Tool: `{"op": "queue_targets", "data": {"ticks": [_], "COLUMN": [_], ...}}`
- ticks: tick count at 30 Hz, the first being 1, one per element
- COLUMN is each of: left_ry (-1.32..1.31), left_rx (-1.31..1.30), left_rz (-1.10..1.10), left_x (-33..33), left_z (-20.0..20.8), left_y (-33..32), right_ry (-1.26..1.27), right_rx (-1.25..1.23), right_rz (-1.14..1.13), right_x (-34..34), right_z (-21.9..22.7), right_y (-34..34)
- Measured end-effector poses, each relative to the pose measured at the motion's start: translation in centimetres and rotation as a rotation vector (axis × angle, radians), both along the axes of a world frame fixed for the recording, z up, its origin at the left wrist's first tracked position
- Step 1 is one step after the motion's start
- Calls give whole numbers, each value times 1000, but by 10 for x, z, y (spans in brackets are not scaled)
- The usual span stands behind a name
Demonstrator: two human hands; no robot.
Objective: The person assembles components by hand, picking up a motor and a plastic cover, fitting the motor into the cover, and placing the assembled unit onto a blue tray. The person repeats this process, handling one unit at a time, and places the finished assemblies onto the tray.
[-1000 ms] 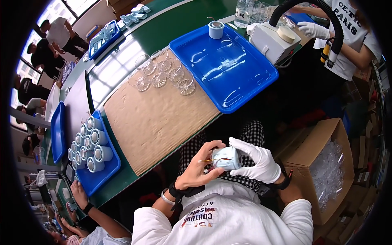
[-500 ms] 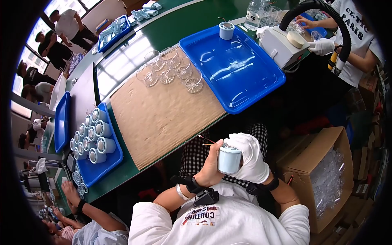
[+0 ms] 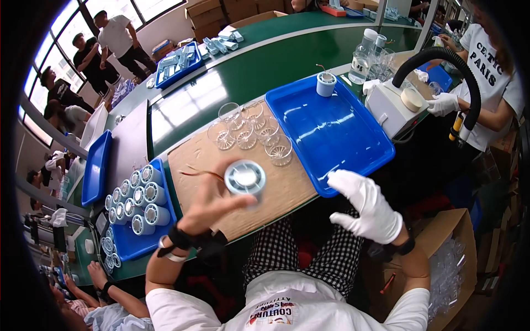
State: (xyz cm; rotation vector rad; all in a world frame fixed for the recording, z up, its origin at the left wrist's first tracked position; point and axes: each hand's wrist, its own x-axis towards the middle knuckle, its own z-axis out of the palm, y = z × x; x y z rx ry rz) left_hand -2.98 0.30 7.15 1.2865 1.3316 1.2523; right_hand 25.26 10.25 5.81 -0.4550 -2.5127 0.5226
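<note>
My bare left hand (image 3: pixel 205 207) grips a light-blue round motor-like housing (image 3: pixel 245 177) above the cardboard sheet (image 3: pixel 193 157). Its ribbed end with a pale centre faces up, and thin reddish wires (image 3: pixel 201 172) stick out to the left; motion blurs hand and housing a little. To the right, my white-gloved right hand (image 3: pixel 369 212) holds nothing, fingers apart, just in front of the near edge of a blue tray (image 3: pixel 350 132). One similar housing (image 3: pixel 326 85) stands at that tray's far end. Several clear plastic cups (image 3: pixel 247 138) are grouped at the back of the cardboard.
On the left, another blue tray (image 3: pixel 128 248) carries several stacked light-blue housings (image 3: pixel 155 194). A white machine (image 3: pixel 393 107) with a black hose (image 3: pixel 469 71) stands right, near a clear bottle (image 3: pixel 361 59) and a co-worker (image 3: pixel 488 71). An open carton (image 3: pixel 461 231) of clear plastic parts sits low right.
My hands have parted. The left has carried the housing up and left over the cardboard and turned its ribbed end upward; the gloved right hand has let go, moved right and opened.
</note>
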Motion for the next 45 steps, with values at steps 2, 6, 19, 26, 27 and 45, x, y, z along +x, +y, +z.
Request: {"op": "queue_targets", "data": {"ticks": [2, 6, 19, 26, 27, 45], "left_ry": [243, 534, 833, 667, 671, 287], "left_rx": [80, -42, -127, -342, -455, -85], "left_rz": [208, 473, 932, 754, 702, -13], "left_x": [-59, -172, -289, -274, -263, -131], "left_z": [13, 20, -90, -81, -76, -70], "left_y": [35, 108, 193, 154, 146, 28], "right_ry": [-106, -297, -531, -413, -352, 921], "right_rx": [87, 153, 123, 212, 172, -949], "right_rz": [-76, -234, -613, -438, -416, -854], "right_x": [-9, -40, -164, -148, -133, 191], "right_z": [17, 20, -31, -28, -28, -76], "right_y": [43, 137, 284, 265, 264, 98]}}
